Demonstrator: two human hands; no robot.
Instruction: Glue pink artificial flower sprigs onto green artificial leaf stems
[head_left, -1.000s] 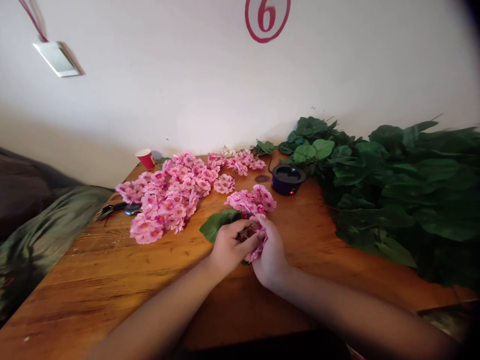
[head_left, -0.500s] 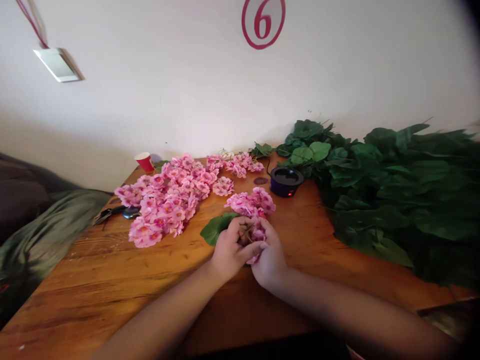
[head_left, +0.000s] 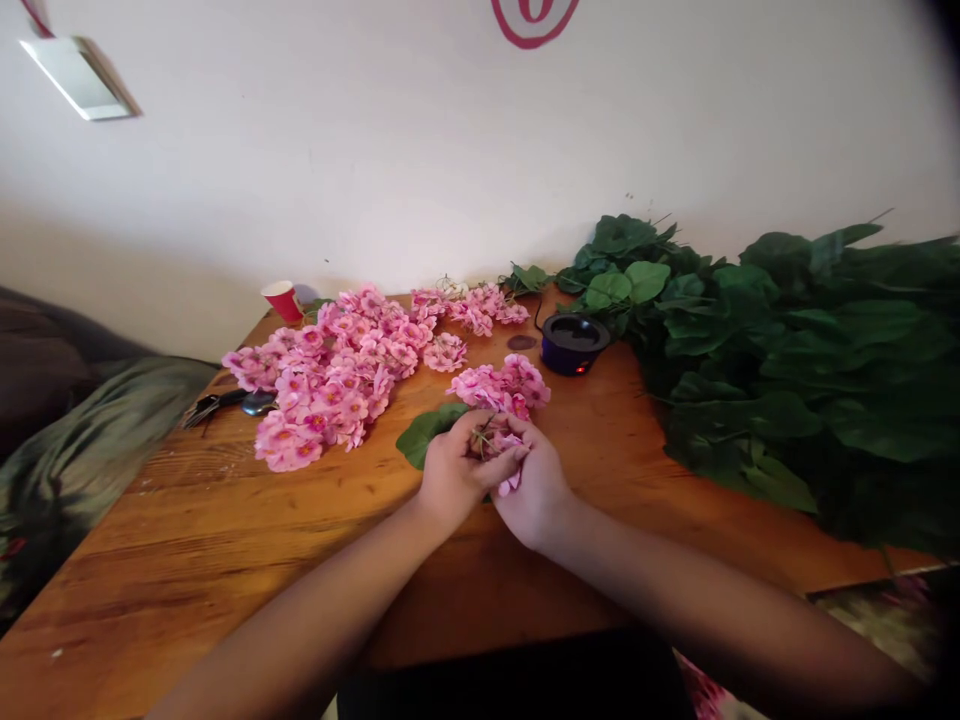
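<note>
At the middle of the wooden table (head_left: pixel 300 540), my left hand (head_left: pixel 456 470) and my right hand (head_left: pixel 536 490) come together, fingers closed around a bunch of pink artificial flowers (head_left: pixel 507 382). Thin stems (head_left: pixel 484 438) show between the left thumb and fingers. Some blossoms stick out beyond the hands, others sit between the palms. A broad green leaf (head_left: pixel 426 434) spreads out at the left of my left hand; how it joins the bunch is hidden. Just past the hands stands a dark blue pot (head_left: pixel 573 345) with a lit red switch.
A large heap of pink flowers (head_left: pixel 337 370) lies left of centre, beside a red paper cup (head_left: pixel 283 300) and a dark-handled tool (head_left: pixel 217 403). Green leaves (head_left: pixel 780 350) are piled along the right. A pale wall (head_left: pixel 375 150) rises behind the table.
The view has tilted down a little, so the scene sits higher. Both hands keep their hold on the flowers, with only slight finger movement.
</note>
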